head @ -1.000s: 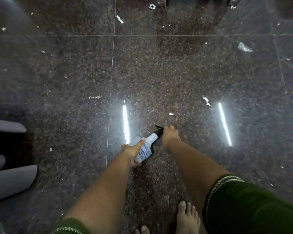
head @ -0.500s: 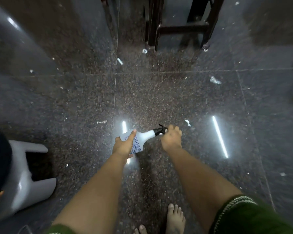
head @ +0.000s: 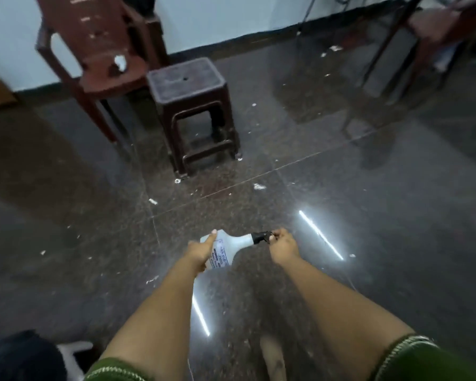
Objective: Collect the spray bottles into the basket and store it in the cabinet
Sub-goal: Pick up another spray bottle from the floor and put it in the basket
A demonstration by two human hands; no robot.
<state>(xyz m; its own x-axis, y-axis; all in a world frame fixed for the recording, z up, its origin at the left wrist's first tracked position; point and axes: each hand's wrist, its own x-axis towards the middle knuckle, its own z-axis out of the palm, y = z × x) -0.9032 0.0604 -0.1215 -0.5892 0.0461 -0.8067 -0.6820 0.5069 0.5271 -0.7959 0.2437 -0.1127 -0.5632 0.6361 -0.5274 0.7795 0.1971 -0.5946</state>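
The white spray bottle [head: 226,247] lies sideways in the air above the floor [head: 368,215], its body gripped by the left hand [head: 199,250], its black nozzle pinched by the right hand [head: 283,244] (seemingly by fingertips). Neither basket nor cabinet shows; best carry it level and avoid squeezing the trigger.
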